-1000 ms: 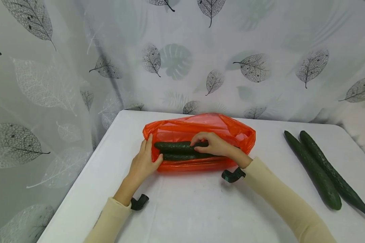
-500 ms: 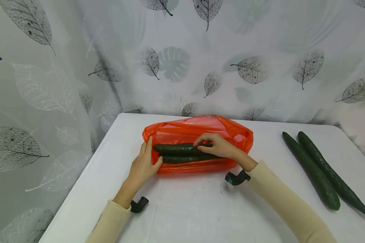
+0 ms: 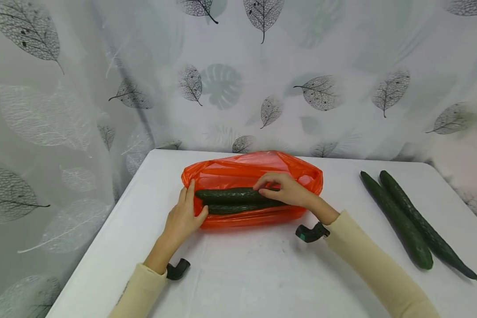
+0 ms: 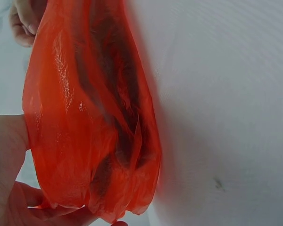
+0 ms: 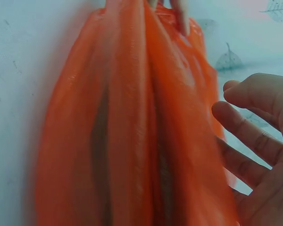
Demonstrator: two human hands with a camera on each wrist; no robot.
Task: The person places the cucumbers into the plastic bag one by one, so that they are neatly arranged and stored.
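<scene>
An orange-red plastic bag (image 3: 258,218) lies on the white table with its mouth facing up. Two dark green cucumbers (image 3: 230,194) lie side by side inside it. My left hand (image 3: 181,221) holds the bag's left end, thumb on the near rim and fingers on the far side. In the left wrist view the fingers of that hand (image 4: 52,212) show partly through the plastic. My right hand (image 3: 286,191) hovers at the right part of the cucumbers, fingers loosely bent and hiding their ends. The right wrist view shows its fingers (image 5: 250,136) spread beside the bag, gripping nothing.
Two more long cucumbers (image 3: 399,218) lie slanted side by side on the right of the white table (image 3: 254,278). Behind the table hangs a pale curtain (image 3: 143,66) with leaf prints. A black wrist camera (image 3: 312,232) sticks out below the right sleeve.
My right hand has shifted a little to the right along the cucumbers in the bag. My left hand stays at the bag's left end. The head view has turned slightly.
</scene>
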